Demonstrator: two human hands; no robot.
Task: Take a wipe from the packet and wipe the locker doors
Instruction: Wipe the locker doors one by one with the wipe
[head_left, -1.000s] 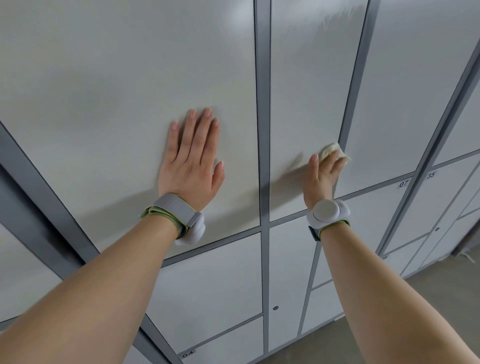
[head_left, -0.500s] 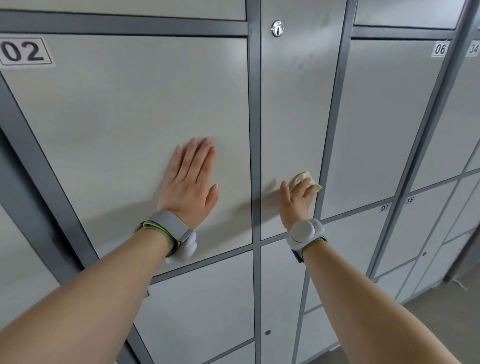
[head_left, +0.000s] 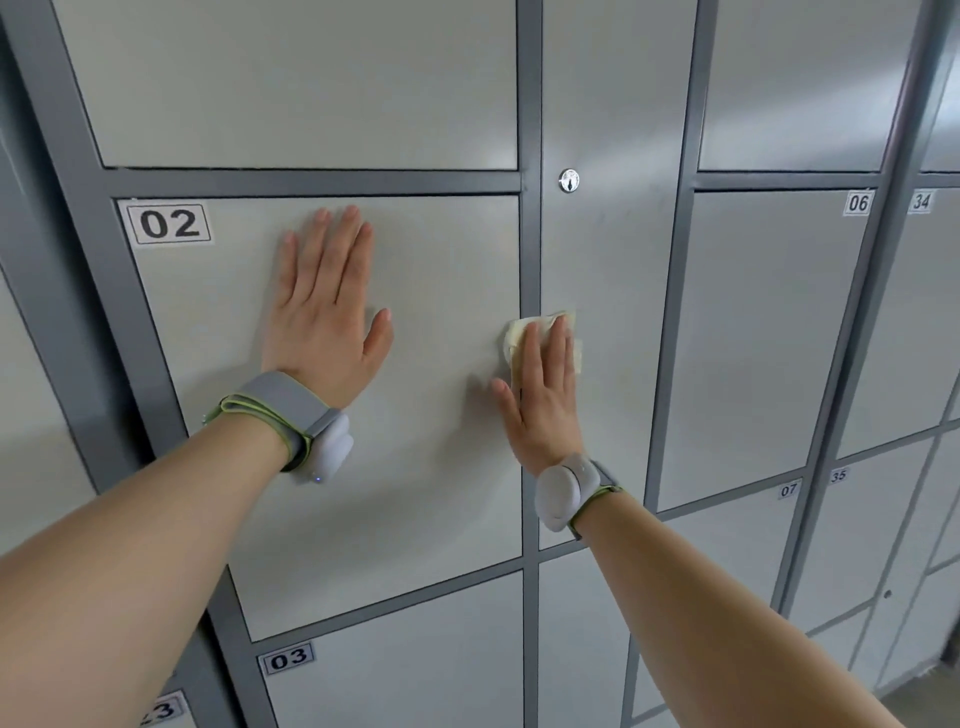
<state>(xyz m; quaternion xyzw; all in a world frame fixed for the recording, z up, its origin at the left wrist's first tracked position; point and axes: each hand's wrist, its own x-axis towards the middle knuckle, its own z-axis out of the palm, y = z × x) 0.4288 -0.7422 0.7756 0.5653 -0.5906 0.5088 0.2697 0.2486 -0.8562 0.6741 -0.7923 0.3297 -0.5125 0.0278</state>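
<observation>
A wall of light grey locker doors with darker grey frames fills the view. My left hand (head_left: 324, 312) lies flat, fingers spread, on the door numbered 02 (head_left: 441, 415). My right hand (head_left: 540, 384) presses a crumpled cream wipe (head_left: 517, 335) against the left edge of the narrow tall door (head_left: 608, 270) and the frame strip beside it. The wipe shows above and on both sides of my fingers. A round keyhole lock (head_left: 569, 180) sits above the wipe on that door. No wipe packet is in view.
Door 03 (head_left: 405, 654) lies below door 02. Doors 06 (head_left: 769, 332), 07 and 35 stand to the right. A strip of floor (head_left: 924, 701) shows at the bottom right corner. Both wrists wear grey bands with white devices.
My right hand has slid the wipe left across the narrow door to its left edge. The view has tilted up, bringing the 02 label and the lock lower in the frame. My left hand stays flat.
</observation>
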